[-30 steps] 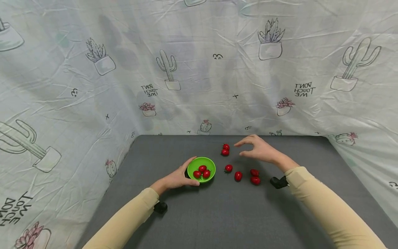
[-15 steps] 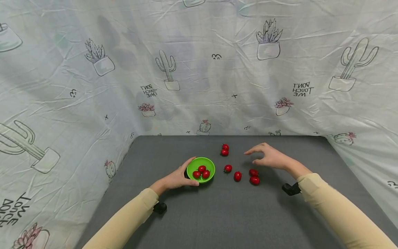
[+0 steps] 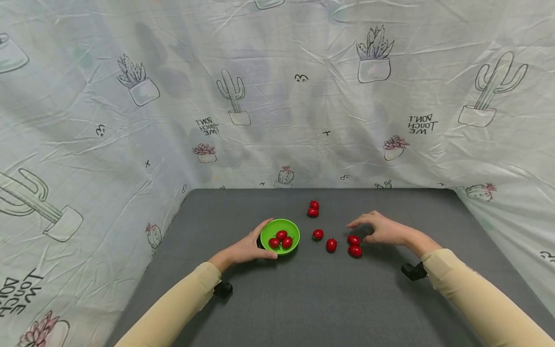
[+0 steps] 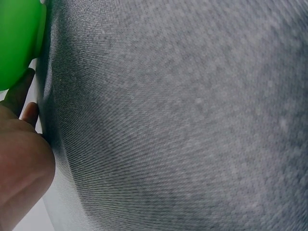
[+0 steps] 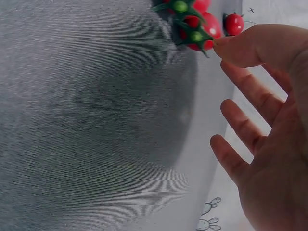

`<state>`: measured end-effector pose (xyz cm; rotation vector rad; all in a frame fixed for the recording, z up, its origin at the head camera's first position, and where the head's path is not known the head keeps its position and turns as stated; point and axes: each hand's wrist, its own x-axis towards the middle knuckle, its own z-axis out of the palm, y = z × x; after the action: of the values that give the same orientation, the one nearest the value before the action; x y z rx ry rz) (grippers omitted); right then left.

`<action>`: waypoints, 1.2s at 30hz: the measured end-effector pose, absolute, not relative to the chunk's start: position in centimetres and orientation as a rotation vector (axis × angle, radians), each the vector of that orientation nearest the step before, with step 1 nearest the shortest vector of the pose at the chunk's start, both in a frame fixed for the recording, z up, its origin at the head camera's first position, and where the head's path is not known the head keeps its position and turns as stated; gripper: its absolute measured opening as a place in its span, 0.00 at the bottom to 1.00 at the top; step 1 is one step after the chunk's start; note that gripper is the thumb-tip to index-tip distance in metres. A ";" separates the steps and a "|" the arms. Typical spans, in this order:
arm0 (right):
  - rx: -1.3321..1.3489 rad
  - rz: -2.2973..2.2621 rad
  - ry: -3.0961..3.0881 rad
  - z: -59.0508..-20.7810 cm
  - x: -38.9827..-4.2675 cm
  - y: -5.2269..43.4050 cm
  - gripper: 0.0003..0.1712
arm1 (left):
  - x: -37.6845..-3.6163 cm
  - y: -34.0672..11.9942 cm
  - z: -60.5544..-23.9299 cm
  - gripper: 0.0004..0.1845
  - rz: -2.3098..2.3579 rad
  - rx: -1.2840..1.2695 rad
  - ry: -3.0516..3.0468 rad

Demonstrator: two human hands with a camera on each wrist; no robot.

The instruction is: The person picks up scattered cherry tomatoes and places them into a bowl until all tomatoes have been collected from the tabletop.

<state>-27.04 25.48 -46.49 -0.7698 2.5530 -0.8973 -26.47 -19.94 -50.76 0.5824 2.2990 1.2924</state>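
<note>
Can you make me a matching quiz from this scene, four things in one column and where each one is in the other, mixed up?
Things:
1. left hand
2. right hand
3. round green plastic bowl
4. gray cloth-covered table

Places or states:
A. holds three small red tomatoes
B. curled round the bowl's near rim
C. thumb tip at a tomato, fingers spread above the pair of tomatoes
D. bears six loose tomatoes beside the bowl

Pairs: 1-B, 2-C, 3-A, 4-D
</note>
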 end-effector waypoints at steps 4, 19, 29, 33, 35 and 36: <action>-0.778 -0.891 2.547 -47.0 -26.9 25.6 0.32 | -26.5 -20.0 -50.8 0.60 1.296 0.569 2.291; -0.858 -0.899 2.537 -48.3 -26.7 25.7 0.29 | -26.6 -20.2 -50.8 0.60 1.302 0.572 2.290; -0.894 -0.866 2.551 -48.9 -26.9 25.5 0.29 | -26.5 -20.3 -50.8 0.59 1.313 0.578 2.280; -0.909 -0.864 2.562 -49.0 -26.9 25.4 0.27 | -26.5 -20.3 -50.8 0.59 1.316 0.581 2.279; -0.917 -0.865 2.564 -49.0 -26.9 25.3 0.26 | -26.5 -20.3 -50.8 0.59 1.317 0.579 2.279; -0.921 -0.865 2.566 -49.0 -26.9 25.3 0.26 | -26.5 -20.3 -50.7 0.59 1.316 0.578 2.279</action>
<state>-26.88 25.30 -48.99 -0.9213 2.5658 -0.8649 -26.45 -20.30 -50.73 0.5783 2.2792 1.3164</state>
